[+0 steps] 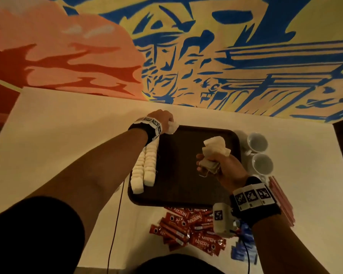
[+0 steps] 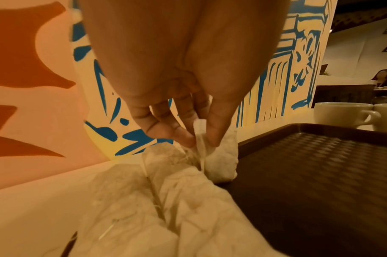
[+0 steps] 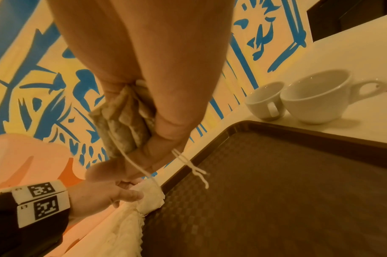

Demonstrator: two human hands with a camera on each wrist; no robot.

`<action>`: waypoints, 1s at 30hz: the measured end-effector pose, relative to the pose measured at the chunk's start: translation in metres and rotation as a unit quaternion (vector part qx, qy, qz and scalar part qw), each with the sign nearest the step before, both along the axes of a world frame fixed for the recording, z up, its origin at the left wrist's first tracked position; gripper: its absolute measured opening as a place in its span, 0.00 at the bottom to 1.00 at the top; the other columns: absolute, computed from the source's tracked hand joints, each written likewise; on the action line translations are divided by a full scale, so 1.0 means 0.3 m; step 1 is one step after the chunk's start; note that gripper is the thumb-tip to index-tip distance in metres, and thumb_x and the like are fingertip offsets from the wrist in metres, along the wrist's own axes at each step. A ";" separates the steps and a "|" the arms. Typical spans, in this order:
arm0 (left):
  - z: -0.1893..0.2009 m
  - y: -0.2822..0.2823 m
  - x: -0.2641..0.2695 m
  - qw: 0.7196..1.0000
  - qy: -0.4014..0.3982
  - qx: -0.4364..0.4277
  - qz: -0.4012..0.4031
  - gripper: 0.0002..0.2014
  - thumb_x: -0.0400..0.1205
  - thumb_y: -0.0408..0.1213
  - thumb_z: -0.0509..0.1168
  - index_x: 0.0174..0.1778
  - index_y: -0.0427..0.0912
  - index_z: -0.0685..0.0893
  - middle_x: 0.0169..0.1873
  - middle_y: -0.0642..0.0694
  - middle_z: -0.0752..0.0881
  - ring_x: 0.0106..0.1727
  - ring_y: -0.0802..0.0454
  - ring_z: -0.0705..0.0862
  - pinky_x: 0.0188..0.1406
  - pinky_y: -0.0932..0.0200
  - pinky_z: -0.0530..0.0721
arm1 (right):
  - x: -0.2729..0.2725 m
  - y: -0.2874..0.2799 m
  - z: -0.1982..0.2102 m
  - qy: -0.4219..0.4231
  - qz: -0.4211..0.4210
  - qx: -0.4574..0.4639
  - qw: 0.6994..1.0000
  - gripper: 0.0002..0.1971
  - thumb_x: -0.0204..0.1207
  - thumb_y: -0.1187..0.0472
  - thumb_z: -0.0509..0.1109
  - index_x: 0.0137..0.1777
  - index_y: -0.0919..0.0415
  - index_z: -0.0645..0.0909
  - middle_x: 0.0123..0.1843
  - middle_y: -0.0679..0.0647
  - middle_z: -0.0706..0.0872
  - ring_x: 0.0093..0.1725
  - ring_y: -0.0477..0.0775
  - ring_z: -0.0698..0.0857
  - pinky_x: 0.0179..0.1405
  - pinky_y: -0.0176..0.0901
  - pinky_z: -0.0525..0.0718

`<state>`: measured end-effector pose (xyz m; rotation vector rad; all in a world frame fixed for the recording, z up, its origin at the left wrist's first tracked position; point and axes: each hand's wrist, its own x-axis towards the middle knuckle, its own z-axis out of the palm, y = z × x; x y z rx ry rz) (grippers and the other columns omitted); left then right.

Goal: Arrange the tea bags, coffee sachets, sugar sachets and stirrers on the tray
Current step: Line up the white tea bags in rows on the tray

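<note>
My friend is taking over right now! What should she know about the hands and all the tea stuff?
Left hand pinches one tea bag at the far left corner of the tray, at the far end of the tea bag rows.
Right hand grips a bunch of tea bags above the tray.
Done: two rows of tea bags along the tray's left edge.
Left: the rest of the tea bags, the coffee sachets and blue sachets lying in front of the tray, and the stirrers to its right.

White tea bags, dark brown checker-textured tray, red coffee sachets, blue-and-yellow mural.
</note>
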<state>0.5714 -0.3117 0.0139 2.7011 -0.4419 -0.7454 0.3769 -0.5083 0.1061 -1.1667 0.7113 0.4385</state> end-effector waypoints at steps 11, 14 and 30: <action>-0.033 0.002 0.035 0.998 -0.045 0.007 0.037 0.13 0.82 0.38 0.65 0.61 0.48 0.86 0.61 0.42 0.86 0.60 0.40 0.84 0.51 0.54 0.78 | -0.010 0.024 -0.041 -0.017 0.006 0.018 1.000 0.13 0.85 0.66 0.65 0.67 0.69 0.77 0.53 0.66 0.86 0.43 0.59 0.89 0.35 0.48 0.90; -0.031 0.006 0.034 0.998 -0.035 -0.001 0.044 0.11 0.82 0.39 0.66 0.60 0.49 0.86 0.61 0.43 0.86 0.61 0.40 0.84 0.51 0.54 0.78 | -0.016 0.019 -0.030 -0.013 0.003 0.033 0.999 0.11 0.85 0.68 0.64 0.65 0.68 0.77 0.51 0.64 0.86 0.45 0.60 0.88 0.35 0.48 0.90; 0.346 0.080 -0.160 0.945 -0.128 -0.240 0.182 0.09 0.81 0.38 0.72 0.56 0.44 0.88 0.53 0.50 0.87 0.53 0.54 0.83 0.58 0.58 0.80 | -0.079 -0.019 0.100 -0.121 -0.003 0.050 0.991 0.15 0.87 0.68 0.63 0.71 0.72 0.77 0.63 0.70 0.89 0.44 0.62 0.90 0.41 0.51 0.90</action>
